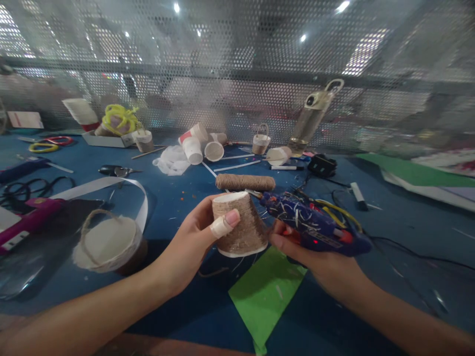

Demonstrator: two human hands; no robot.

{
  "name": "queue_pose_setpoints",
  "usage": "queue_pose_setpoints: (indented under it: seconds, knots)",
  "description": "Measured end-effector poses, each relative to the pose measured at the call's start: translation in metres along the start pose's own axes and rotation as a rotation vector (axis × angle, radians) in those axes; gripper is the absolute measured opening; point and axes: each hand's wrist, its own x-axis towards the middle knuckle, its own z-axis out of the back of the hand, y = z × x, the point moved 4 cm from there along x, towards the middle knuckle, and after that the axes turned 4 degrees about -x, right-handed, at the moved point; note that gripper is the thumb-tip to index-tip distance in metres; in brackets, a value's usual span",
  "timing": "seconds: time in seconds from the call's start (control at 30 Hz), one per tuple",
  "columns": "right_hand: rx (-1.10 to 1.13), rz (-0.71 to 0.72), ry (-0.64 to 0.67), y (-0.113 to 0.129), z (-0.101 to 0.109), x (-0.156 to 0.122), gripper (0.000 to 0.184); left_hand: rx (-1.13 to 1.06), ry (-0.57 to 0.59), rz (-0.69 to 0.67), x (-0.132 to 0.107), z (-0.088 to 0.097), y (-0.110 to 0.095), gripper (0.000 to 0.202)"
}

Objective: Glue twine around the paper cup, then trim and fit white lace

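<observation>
Upside down in my left hand (202,225) is a paper cup (243,230) wound with brown twine, its white base up and its rim down. A bandage wraps my left thumb, which presses on the cup's side. My right hand (297,247) grips a blue hot glue gun (308,217) with glue strands on its body and a small red light lit. The gun's metal nozzle points left at the cup's upper edge; whether it touches cannot be told. Just behind the cup lies a spool of brown twine (245,182). Below it is a green sheet (267,291).
At left stand a finished-looking twine basket (107,242) and a magenta glue gun (31,220). White cups (193,148), a small basket (261,143) and a tilted bottle (311,116) line the back. A black cable (419,254) runs right.
</observation>
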Motion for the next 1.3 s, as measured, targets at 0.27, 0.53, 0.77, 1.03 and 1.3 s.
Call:
queue_pose_setpoints:
  seconds: [0.27,0.53,0.77,1.03,1.3]
  knots:
    - [0.028,-0.043,-0.004,0.001,0.000,-0.002,0.016,0.004,0.024,-0.007,0.000,0.001,0.002,0.037]
    - [-0.003,0.057,-0.070,-0.001,0.001,0.000,0.017,0.044,0.015,-0.033,0.000,0.001,0.000,0.032]
    - [-0.073,0.102,-0.076,0.002,0.003,-0.001,0.014,-0.077,-0.056,0.062,0.002,0.001,-0.001,0.042]
    - [-0.056,0.109,-0.084,0.000,0.002,-0.006,0.014,-0.060,0.010,0.113,0.002,-0.004,0.001,0.050]
    - [-0.159,0.215,-0.058,0.012,0.001,-0.007,0.011,-0.068,-0.045,0.144,0.003,-0.001,0.000,0.049]
